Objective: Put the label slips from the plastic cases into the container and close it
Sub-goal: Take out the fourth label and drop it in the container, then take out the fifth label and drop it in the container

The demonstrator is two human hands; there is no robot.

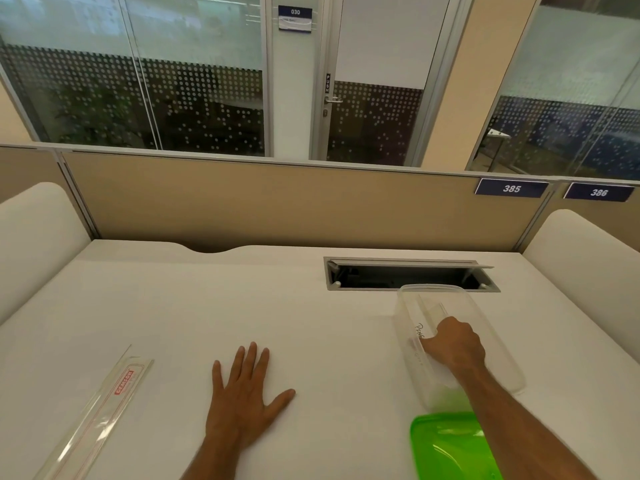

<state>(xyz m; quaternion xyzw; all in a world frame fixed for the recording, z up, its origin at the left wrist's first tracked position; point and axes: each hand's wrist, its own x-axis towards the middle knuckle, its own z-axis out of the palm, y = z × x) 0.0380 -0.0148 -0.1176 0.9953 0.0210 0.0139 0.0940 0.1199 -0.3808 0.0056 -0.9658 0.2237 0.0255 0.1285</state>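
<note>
The long clear plastic case (pixel 93 414) at the near left of the surface (pixel 242 306) carries a red brand mark reading "GEMSON". Far to its right, the slip (pixel 420 329) inside the clear container (pixel 485 327) shows handwriting that starts "PEN"; the rest is hidden. Beyond the case, the partition plates read "385" (pixel 511 188) and "386" (pixel 598 192), the door sign (pixel 295 18) "030", the door strip (pixel 327 83) "PUSH".
</note>
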